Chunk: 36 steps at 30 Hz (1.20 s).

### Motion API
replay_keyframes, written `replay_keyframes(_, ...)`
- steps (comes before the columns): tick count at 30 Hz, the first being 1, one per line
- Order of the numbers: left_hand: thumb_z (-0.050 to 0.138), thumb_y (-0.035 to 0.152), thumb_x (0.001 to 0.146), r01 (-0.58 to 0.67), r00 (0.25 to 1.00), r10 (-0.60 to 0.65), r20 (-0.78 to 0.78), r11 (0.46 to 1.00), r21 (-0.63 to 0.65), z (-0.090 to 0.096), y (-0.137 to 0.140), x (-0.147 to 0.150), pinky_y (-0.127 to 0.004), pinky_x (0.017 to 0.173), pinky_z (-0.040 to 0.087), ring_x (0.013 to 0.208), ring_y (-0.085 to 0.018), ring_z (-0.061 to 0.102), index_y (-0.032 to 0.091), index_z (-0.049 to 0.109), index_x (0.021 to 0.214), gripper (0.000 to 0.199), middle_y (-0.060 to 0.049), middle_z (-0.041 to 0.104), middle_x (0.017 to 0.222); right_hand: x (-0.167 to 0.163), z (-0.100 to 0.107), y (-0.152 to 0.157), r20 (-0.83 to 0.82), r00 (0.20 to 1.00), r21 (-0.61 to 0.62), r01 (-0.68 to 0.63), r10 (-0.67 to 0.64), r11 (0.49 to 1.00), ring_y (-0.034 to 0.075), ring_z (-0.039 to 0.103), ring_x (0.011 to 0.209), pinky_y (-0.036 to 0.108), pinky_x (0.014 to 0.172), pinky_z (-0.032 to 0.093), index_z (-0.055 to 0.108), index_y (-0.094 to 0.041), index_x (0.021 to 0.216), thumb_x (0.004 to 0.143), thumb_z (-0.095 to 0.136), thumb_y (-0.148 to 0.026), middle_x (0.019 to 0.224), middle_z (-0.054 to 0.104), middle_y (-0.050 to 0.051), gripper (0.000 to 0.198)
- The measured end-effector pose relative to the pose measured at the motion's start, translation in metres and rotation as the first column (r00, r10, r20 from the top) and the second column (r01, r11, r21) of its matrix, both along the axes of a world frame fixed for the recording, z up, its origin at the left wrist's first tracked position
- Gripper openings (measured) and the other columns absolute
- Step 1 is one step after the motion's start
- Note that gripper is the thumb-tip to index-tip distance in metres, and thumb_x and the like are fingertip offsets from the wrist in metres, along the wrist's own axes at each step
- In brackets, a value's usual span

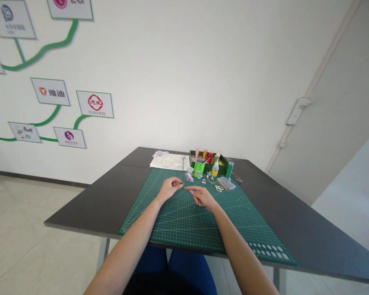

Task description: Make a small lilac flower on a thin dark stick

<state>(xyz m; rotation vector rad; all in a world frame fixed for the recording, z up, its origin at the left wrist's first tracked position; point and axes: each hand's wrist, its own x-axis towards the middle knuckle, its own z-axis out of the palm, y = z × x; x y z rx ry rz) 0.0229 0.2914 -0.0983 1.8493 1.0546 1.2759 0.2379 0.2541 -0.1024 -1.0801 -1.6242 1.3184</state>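
1. Slender dark piece (pixel 181 183), held at the fingertips of the left hand (pixel 169 189), near the extended forefinger of the right hand (pixel 203 198); too small to identify.
2. Flower (pixel 189 177), 1, pink-purple, petals spread; lies just to the far side of the 2 hands' fingertips.

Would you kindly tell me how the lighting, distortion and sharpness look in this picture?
Head view: soft, fairly even light on the white wall, no harsh glare there; head view: wide-angle stretching, with the dark table flaring towards its near corners; head view: the small dark item at the fingertips of the left hand is too small to identify.
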Motion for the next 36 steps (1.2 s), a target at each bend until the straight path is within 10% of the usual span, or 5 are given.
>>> replay_keyframes(36, 0.067, 0.033, 0.084, 0.045, 0.999, -0.045, -0.006, 0.999, -0.027, -0.0024, 0.0002, 0.0017, -0.03, 0.072, 0.05, 0.074, -0.019, 0.065, 0.014, 0.078, 0.096, 0.024, -0.008, 0.077, 0.09, -0.0006, -0.0013, 0.0013, -0.004, 1.0, 0.04, 0.028, -0.028, 0.999, 0.007, 0.035, 0.032, 0.018, 0.034, 0.023, 0.07, -0.008, 0.128, 0.08, 0.068, -0.053, 0.04, 0.05, -0.008, 0.066)
